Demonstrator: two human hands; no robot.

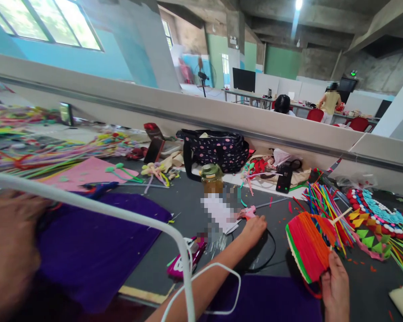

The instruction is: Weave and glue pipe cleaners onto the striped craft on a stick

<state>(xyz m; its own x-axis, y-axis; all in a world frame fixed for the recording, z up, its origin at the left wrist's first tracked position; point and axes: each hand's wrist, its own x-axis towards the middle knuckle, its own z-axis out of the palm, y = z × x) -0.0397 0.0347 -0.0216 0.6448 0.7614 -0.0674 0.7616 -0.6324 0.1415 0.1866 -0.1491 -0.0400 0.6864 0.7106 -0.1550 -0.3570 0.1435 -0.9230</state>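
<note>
My left hand (pixel 253 228) reaches forward across the dark table (pixel 188 210) and closes over a pink glue gun (pixel 247 212), whose black cord (pixel 272 250) loops beside my wrist. My right hand (pixel 336 281) grips the lower edge of a red, orange and green striped pipe-cleaner piece (pixel 305 246), held tilted just above the table. A thin stick (pixel 340 215) pokes out of the piece's top. A fan of coloured pipe cleaners (pixel 322 201) lies right behind it.
A purple cloth (pixel 97 241) covers the near left, with another person's blurred hand (pixel 6 250) on it. A white cable (pixel 184 268) crosses close to the camera. A jar (pixel 211 178), dotted bag (pixel 218 150), phone (pixel 284 179), pink sheet (pixel 87 172) and colourful mat (pixel 376 219) stand around; people sit beyond the partition (pixel 221 116).
</note>
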